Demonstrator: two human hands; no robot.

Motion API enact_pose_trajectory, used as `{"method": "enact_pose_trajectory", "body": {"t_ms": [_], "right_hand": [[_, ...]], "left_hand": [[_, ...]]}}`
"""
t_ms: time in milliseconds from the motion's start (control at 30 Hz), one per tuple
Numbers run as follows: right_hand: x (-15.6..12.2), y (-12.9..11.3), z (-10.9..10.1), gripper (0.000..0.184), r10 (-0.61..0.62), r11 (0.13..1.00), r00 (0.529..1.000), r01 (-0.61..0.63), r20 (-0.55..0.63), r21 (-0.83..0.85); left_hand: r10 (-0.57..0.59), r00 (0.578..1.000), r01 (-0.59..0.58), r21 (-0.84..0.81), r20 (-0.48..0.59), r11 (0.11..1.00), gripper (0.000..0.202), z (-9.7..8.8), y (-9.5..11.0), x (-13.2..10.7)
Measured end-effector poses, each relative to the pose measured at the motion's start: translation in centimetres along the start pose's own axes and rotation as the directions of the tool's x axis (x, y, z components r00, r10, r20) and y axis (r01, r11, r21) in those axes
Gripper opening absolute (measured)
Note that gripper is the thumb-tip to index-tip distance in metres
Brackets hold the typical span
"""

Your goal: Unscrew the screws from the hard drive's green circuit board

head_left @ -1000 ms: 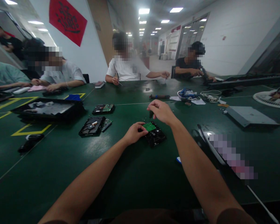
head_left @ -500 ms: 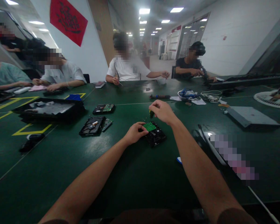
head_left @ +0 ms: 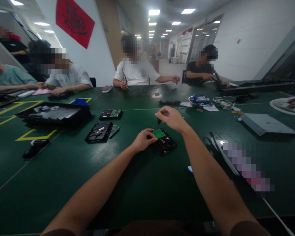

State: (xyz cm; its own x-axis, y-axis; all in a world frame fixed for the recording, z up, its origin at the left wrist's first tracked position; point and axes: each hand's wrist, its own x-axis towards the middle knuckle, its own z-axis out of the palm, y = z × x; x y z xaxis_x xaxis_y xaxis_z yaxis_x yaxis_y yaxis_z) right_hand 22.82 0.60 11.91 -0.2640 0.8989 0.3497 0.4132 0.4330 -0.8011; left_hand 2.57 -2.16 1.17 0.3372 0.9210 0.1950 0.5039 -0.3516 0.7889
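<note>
A black hard drive (head_left: 166, 146) lies on the green tabletop in front of me, with a green circuit board (head_left: 159, 133) on its upper face. The fingers of my left hand (head_left: 144, 141) are closed on the drive's left edge, beside the board. Above the board, my right hand (head_left: 171, 118) pinches a small screwdriver (head_left: 159, 122) by the top of its handle. The screwdriver stands nearly upright, its thin shaft pointing down at the board's far part. Whether the tip sits in a screw is too small to make out.
To the left lie an opened drive casing (head_left: 98, 132), a loose circuit board (head_left: 114, 131) and another hard drive (head_left: 110, 114). Farther left is a black tray (head_left: 22, 114). A grey metal box (head_left: 267, 124) lies right, and several people sit across the table (head_left: 127, 183).
The screwdriver in my right hand has become more upright, with its shaft now visible over the board. My left hand stays on the drive. The whole view has shifted slightly.
</note>
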Motion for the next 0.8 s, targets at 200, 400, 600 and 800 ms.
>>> {"method": "enact_pose_trajectory", "body": {"t_ms": [200,400,600,800], "right_hand": [[-0.2,-0.4,0.1,0.018,0.038,0.999,0.999,-0.039,0.023,0.032],[-0.2,-0.8,0.4,0.025,-0.001,0.984,0.987,-0.028,0.162,0.178],[0.1,0.1,-0.1,0.026,-0.006,0.998,0.997,0.001,0.071,0.063],[-0.1,0.1,0.1,0.020,0.021,0.998,0.995,-0.026,0.100,0.051]], "left_hand": [[-0.012,1.000,0.012,0.003,0.012,1.000,0.010,-0.1,0.1,0.0],[0.027,1.000,-0.027,0.005,-0.003,1.000,0.012,0.0,-0.1,0.0],[0.011,1.000,-0.011,0.023,0.011,1.000,0.011,-0.1,-0.2,0.1],[0.004,1.000,-0.004,0.010,0.002,1.000,0.012,0.0,-0.2,0.1]]}}
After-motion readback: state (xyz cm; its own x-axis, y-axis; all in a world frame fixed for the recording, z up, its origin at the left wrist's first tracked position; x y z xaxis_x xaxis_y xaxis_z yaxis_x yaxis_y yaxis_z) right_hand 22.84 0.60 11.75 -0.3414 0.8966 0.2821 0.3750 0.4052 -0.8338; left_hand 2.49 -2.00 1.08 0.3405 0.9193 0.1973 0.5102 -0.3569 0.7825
